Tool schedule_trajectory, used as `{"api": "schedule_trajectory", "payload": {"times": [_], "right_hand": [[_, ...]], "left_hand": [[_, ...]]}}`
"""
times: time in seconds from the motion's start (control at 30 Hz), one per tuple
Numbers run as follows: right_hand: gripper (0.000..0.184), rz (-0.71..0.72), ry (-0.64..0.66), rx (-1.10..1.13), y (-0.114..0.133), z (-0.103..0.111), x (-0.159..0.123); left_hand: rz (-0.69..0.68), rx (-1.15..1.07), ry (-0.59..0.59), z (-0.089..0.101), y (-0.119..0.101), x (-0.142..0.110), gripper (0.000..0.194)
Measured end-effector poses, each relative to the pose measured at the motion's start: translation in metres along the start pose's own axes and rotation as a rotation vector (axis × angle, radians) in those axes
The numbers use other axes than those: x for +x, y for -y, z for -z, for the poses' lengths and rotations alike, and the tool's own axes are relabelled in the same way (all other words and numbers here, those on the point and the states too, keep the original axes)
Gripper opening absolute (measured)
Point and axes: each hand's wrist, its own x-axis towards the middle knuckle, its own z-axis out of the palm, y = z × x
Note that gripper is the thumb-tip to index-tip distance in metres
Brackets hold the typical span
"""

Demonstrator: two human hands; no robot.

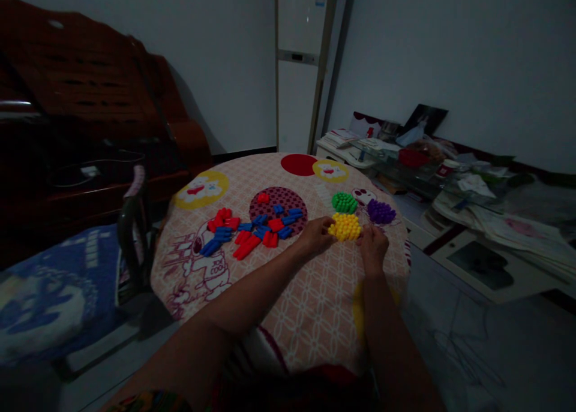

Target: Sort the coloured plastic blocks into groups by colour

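Note:
A yellow cluster of small round-ended pieces sits between my two hands near the right side of the table. My left hand has its fingers curled against the cluster's left edge. On the opposite edge, the fingers of my right hand are bent and pressed together; their tips are partly hidden. Just behind the yellow cluster lies a similar green cluster, and a purple cluster lies to the right, beyond my right hand. Red pieces and blue pieces are scattered left of my left hand.
A patterned cloth covers the round table. To the left stand a chair with a blue cover and a wooden bench. A cluttered glass-topped cabinet runs along the right wall. A tall white appliance stands behind.

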Motion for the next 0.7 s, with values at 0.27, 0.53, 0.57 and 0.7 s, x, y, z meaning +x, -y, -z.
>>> {"api": "schedule_trajectory", "payload": {"times": [0.27, 0.53, 0.57, 0.7], "right_hand": [[0.041, 0.008, -0.002, -0.021, -0.001, 0.000, 0.000], [0.045, 0.012, -0.003, -0.019, 0.000, 0.000, -0.001], [0.045, 0.011, -0.003, -0.018, 0.000, 0.000, -0.001], [0.045, 0.013, -0.006, -0.009, 0.000, 0.000, 0.000]], "left_hand": [[-0.081, 0.153, -0.166, -0.001, -0.005, 0.006, 0.032], [-0.046, 0.077, -0.164, -0.004, 0.002, 0.008, 0.043], [-0.036, 0.081, -0.168, -0.004, 0.002, 0.008, 0.038], [-0.069, 0.087, -0.164, -0.005, 0.003, 0.011, 0.031]]}}
